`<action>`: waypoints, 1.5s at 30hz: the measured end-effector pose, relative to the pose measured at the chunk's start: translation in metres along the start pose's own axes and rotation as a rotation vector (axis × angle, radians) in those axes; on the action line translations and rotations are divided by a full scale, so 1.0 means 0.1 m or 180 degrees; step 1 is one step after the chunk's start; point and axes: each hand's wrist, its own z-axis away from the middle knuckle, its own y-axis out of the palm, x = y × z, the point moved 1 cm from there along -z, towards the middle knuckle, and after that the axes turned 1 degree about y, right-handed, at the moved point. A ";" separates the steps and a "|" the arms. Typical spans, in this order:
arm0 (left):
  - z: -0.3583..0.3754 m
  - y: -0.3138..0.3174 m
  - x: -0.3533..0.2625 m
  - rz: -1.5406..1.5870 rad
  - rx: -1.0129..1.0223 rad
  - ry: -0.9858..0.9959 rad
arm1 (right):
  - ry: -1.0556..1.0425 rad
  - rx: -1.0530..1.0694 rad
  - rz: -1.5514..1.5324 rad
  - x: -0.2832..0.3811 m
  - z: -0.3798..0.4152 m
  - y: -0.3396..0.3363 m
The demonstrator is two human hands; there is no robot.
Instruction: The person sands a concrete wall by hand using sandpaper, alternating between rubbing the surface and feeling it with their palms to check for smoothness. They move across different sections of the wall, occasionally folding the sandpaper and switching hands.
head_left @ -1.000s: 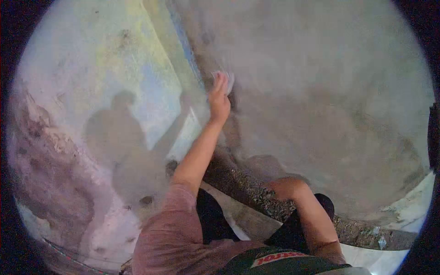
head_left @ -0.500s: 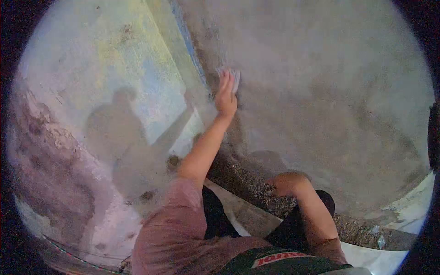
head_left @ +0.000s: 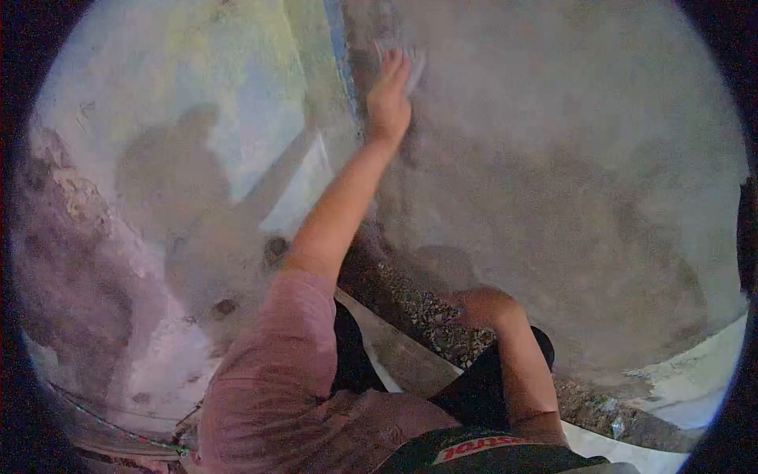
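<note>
My left hand (head_left: pixel 388 107) is stretched far forward, pressing a pale flat piece (head_left: pixel 415 69) against the grey plastered wall (head_left: pixel 553 110) beside the corner. The piece shows around the fingers and is blurred, so its kind is unclear. Lower down, my right hand (head_left: pixel 480 306) is bent inward near the wall's foot, over the edge of the dark gravel (head_left: pixel 430 308). Its fingers are dim and smeared, and whether they hold anything does not show.
A patchy blue, yellow and white wall (head_left: pixel 237 71) stands on the left, with my shadow on it. Rough pinkish plaster (head_left: pixel 87 197) lies farther left. A thin cable (head_left: pixel 110 426) runs along the lower left. Rubble (head_left: pixel 616 415) lines the lower right.
My left hand has moved up along the wall with the pale piece, its arm straighter. My right hand sits slightly farther left in the view, which has shifted somewhat.
</note>
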 end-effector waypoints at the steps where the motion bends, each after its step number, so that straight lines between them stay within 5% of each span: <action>1: 0.45 0.02 -0.01 -0.0028 0.0099 -0.0079 | -0.0004 0.0014 0.0018 0.03 0.01 -0.03; 3: 1.30 -0.08 -0.11 -0.0048 0.0552 -0.0364 | -0.0055 0.0148 -0.0082 0.08 0.06 -0.07; 6: 1.36 -0.16 -0.26 0.0137 0.0493 -0.0625 | -0.0250 0.0153 -0.0120 0.08 0.00 -0.01; 12: -0.48 -0.06 -0.16 0.0333 -0.0157 -0.0215 | 0.0006 0.0310 0.0161 0.15 -0.01 -0.04; 15: -0.66 -0.14 -0.24 0.0242 -0.0209 0.0015 | 0.0032 0.0274 0.0216 0.12 -0.01 -0.07; 23: 1.19 -0.24 -0.18 0.0116 0.0479 -0.0456 | -0.0061 0.0303 0.0004 0.33 0.13 -0.24; 31: -0.33 -0.08 0.02 0.0188 -0.0163 0.0006 | -0.0339 0.0172 -0.0149 0.12 -0.04 -0.07; 33: -0.54 -0.06 0.02 0.0290 -0.0299 -0.0082 | 0.0019 0.0375 0.0093 0.14 -0.07 -0.08; 43: 1.38 -0.28 -0.04 0.0252 0.0844 -0.0039 | -0.0389 -0.0168 0.0094 -0.03 -0.11 0.08; 45: 1.20 -0.54 -0.05 0.0250 0.1206 -0.0211 | 0.0094 -0.0314 0.0223 0.18 0.03 -0.26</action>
